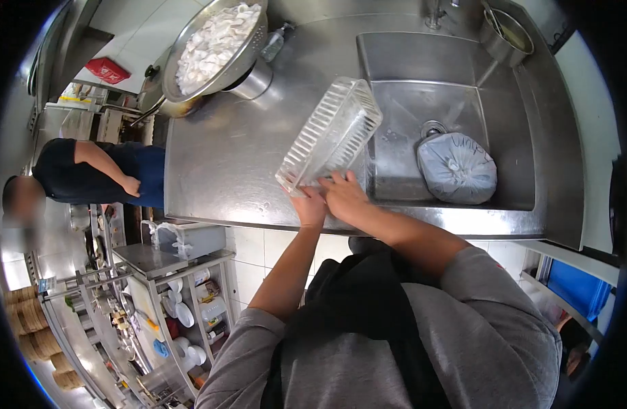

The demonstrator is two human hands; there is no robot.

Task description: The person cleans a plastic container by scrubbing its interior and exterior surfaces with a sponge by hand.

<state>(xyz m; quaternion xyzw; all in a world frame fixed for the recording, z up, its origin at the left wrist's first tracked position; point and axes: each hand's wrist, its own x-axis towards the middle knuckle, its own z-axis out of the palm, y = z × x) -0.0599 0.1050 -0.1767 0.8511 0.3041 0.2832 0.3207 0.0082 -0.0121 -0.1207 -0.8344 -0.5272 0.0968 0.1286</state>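
A clear plastic basket with slotted sides lies tilted across the steel counter, its far end near the sink's left edge. My left hand grips the near end of the basket, with the fingertips partly hidden behind the plastic. Close beside it, my right hand has its fingers apart at the basket's near right side. Whether those fingers touch the plastic or the counter is hard to make out.
A steel sink holds a tied, marked plastic bag. Pale food pieces fill a large colander at the upper left. A pot with utensils stands at the back right. Another person stands left of the counter.
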